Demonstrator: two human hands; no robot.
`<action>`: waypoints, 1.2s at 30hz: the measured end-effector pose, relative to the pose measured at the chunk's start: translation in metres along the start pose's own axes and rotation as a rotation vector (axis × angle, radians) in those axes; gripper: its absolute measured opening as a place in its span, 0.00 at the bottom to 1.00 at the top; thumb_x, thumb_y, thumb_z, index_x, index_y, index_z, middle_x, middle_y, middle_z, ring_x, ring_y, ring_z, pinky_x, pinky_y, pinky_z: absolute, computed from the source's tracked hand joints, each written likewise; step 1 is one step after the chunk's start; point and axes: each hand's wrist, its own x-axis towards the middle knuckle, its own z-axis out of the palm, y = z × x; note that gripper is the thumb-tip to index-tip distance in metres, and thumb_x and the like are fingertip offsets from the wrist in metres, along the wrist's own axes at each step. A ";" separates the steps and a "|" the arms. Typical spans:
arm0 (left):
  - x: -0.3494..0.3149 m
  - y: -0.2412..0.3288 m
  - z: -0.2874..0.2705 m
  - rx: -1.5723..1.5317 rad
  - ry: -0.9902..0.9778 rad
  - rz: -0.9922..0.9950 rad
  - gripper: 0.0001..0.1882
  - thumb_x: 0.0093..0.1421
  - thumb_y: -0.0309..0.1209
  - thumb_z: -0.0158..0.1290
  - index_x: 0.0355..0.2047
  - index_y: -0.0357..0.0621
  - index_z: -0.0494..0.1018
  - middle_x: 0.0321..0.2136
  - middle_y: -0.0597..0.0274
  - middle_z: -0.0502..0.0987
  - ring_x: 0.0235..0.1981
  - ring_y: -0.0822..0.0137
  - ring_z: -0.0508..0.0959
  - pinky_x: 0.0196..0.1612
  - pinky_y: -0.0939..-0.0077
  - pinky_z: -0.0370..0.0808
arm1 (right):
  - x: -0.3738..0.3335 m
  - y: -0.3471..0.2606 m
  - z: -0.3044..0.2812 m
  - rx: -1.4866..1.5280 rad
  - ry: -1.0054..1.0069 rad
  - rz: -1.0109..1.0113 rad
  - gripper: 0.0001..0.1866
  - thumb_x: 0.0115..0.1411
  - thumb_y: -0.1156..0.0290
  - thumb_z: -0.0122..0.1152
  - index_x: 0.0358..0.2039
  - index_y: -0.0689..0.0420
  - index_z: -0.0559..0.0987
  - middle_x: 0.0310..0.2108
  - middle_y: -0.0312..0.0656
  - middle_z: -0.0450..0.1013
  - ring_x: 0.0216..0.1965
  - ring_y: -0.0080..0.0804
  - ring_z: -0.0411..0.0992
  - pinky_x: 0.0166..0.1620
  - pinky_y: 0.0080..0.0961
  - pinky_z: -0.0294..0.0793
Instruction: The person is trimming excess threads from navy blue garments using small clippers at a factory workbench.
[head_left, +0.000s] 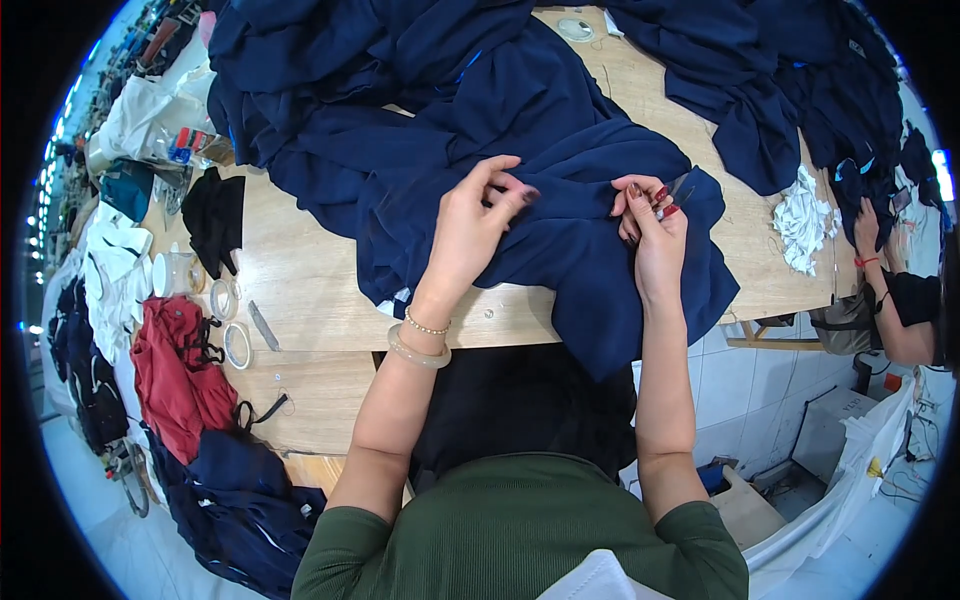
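Dark navy fabric lies in folds over the table and hangs past its front edge toward my lap. Above its middle, my left hand is raised with curled fingers and thumb drawn together in a pinch. Anything held there is too small to make out. My right hand, over the right part of the cloth, is closed around small thread snips. Their dark blades show beyond the fingers, and the rest is hidden in the palm.
On the wooden table at left lie tape rolls, a grey blade-like tool, a black cloth piece and a red garment. White scraps sit at right. Another person's hand touches dark cloth at far right.
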 end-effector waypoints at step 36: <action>-0.065 -0.041 -0.134 0.143 0.511 -0.123 0.09 0.66 0.28 0.50 0.39 0.34 0.76 0.31 0.63 0.80 0.28 0.78 0.73 0.31 0.82 0.69 | 0.004 -0.049 -0.046 -0.668 0.225 -0.415 0.06 0.64 0.79 0.53 0.35 0.65 0.79 0.30 0.35 0.70 0.34 0.21 0.71 0.40 0.16 0.71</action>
